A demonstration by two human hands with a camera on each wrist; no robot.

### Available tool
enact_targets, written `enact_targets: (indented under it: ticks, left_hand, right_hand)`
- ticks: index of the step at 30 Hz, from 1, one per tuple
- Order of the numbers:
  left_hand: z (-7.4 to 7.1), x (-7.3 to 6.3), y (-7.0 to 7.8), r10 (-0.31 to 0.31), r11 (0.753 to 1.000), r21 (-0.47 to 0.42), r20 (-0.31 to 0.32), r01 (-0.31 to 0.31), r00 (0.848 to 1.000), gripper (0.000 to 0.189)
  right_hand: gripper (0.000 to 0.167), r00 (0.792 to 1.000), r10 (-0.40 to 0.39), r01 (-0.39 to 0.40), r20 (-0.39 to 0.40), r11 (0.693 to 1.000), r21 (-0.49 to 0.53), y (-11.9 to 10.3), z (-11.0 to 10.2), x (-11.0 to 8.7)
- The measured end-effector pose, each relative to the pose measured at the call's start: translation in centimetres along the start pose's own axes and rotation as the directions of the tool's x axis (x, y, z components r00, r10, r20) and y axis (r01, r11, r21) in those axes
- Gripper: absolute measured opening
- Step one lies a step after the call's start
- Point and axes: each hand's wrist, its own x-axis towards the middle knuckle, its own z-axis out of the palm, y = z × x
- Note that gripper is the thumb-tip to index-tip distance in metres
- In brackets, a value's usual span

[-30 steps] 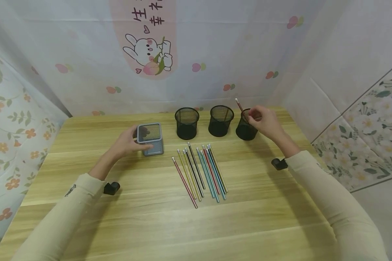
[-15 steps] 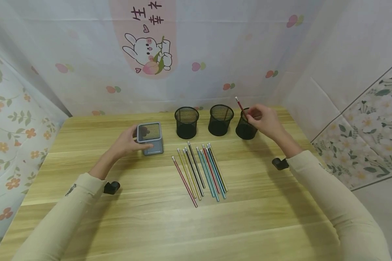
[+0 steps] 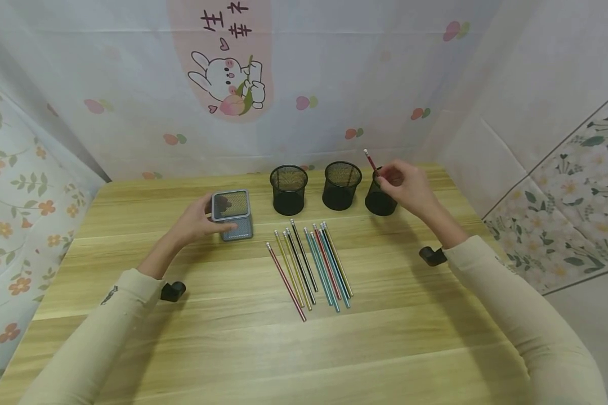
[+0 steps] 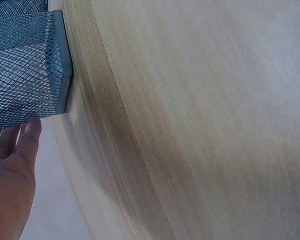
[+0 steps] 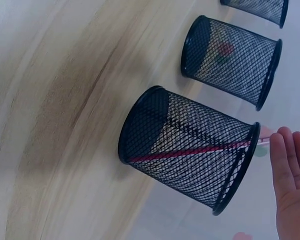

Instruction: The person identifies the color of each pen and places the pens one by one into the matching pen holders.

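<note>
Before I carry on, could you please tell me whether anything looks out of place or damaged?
Only the rabbit print on the backdrop looks odd: it is turned sideways. The black mesh cups stand upright, and I see no spill or damage.

Pencils (image 3: 318, 267) look glossy, cups (image 3: 339, 199) metal mesh, the table (image 3: 233, 349) smooth wood.

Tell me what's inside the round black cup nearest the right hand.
A red pencil, leaning, its lower end near the base, seen through the mesh. In the head view, the right hand covers part of the cup's opening; dark mesh obscures the bottom.
</note>
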Motion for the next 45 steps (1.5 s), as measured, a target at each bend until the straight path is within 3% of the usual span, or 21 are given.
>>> enact_targets:
  ticks: [8,16,22,31,42,45]
  left_hand:
    - [-0.1,-0.1,0.1,0.005,1.000,-0.006,-0.007,-0.005,1.000,0.068]
    - [0.0,-0.1,-0.2,0.012,0.999,0.032,-0.020,-0.011,1.000,0.065]
    - [0.1,0.0,-0.3,0.017,1.000,0.010,-0.015,-0.016,1.000,0.066]
    - [-0.1,0.0,-0.2,0.011,1.000,-0.015,-0.007,-0.011,1.000,0.067]
    - [-0.1,0.1,-0.3,0.007,1.000,0.005,-0.008,-0.007,1.000,0.067]
    - [-0.1,-0.2,0.7,0.004,1.000,0.000,-0.004,-0.004,1.000,0.067]
  right_hand:
    - [0.011,1.000,-0.009,0.009,-0.004,1.000,0.026,-1.2,0.2,0.0]
    - [0.010,0.998,-0.050,0.048,0.045,0.997,0.060,-2.3,1.1,-0.4]
    - [0.007,0.994,-0.039,0.034,0.106,0.998,0.049,-2.7,1.9,-0.8]
    - [0.007,0.974,0.003,-0.015,0.225,0.999,0.051,-2.8,3.7,-1.4]
    - [0.005,0.948,0.040,-0.035,0.315,0.999,-0.023,-3.5,5.8,-1.9]
    - [0.005,0.939,0.060,-0.046,0.338,0.998,-0.049,-3.7,6.3,-2.1]
